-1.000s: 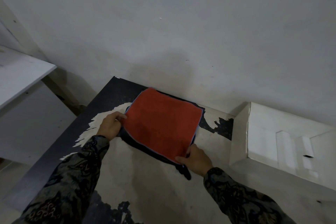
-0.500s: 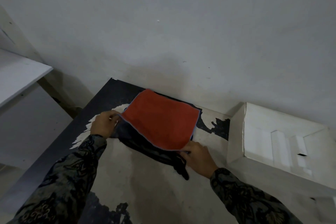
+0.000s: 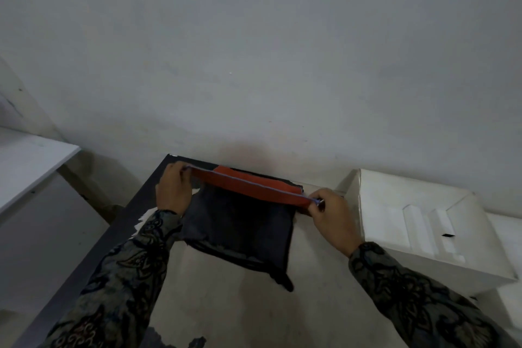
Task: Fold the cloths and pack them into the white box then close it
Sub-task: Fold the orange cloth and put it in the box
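Your left hand [image 3: 175, 192] pinches one corner of the orange cloth [image 3: 248, 186] and your right hand [image 3: 329, 215] the other, its edge raised over the dark cloth [image 3: 240, 232], left of the open white box [image 3: 423, 223].

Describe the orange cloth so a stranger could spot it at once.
Start at the table against the grey wall. Near its far edge, the left hand and right hand pinch two corners of the orange cloth. It is the only bright item, lifted over a dark cloth.
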